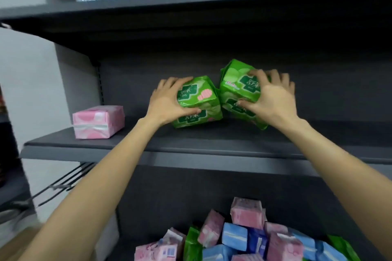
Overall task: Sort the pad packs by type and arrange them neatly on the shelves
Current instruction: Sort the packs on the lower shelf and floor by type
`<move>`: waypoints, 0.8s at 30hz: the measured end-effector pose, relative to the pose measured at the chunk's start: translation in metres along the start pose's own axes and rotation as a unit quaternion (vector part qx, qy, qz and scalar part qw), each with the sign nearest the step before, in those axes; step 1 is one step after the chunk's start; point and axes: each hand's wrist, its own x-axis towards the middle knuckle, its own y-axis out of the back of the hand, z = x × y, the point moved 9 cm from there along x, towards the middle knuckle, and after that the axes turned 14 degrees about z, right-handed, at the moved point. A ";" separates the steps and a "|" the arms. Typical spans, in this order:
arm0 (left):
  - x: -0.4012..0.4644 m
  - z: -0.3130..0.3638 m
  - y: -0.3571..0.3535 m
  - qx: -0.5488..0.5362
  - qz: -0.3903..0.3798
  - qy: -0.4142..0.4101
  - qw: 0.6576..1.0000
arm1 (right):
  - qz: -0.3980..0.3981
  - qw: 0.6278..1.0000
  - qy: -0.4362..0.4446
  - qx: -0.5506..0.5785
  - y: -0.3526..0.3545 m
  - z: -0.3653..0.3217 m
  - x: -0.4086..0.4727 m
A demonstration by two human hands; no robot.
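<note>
Two green packs sat mid-shelf, tilted, touching at their inner corners: the left green pack at 9 o'clock of the right green pack. Each was gripped by the nearer hand, left hand closed over its pack's outer side, right hand likewise. Long axes were skewed, approx. leaning apart at top; squaring them side by side was judged the next need. A pink pack lay well apart at 9 o'clock on the middle shelf. A mixed unsorted pile remained at 6 o'clock, lower shelf.
</note>
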 end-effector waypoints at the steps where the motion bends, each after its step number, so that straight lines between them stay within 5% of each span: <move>1: -0.009 0.002 0.021 -0.012 0.036 0.003 0.999 | 0.010 0.999 -0.027 0.025 0.014 -0.002 -0.006; 8: -0.114 0.005 0.147 -0.116 0.210 0.096 0.966 | 0.040 0.935 -0.166 0.312 0.090 -0.029 -0.079; 16: -0.251 -0.017 0.183 -0.167 0.173 0.245 0.939 | -0.095 0.862 -0.258 0.427 0.097 -0.071 -0.182; 24: -0.408 -0.085 0.154 -0.093 0.042 0.442 0.891 | -0.318 0.705 -0.440 0.455 0.006 -0.124 -0.355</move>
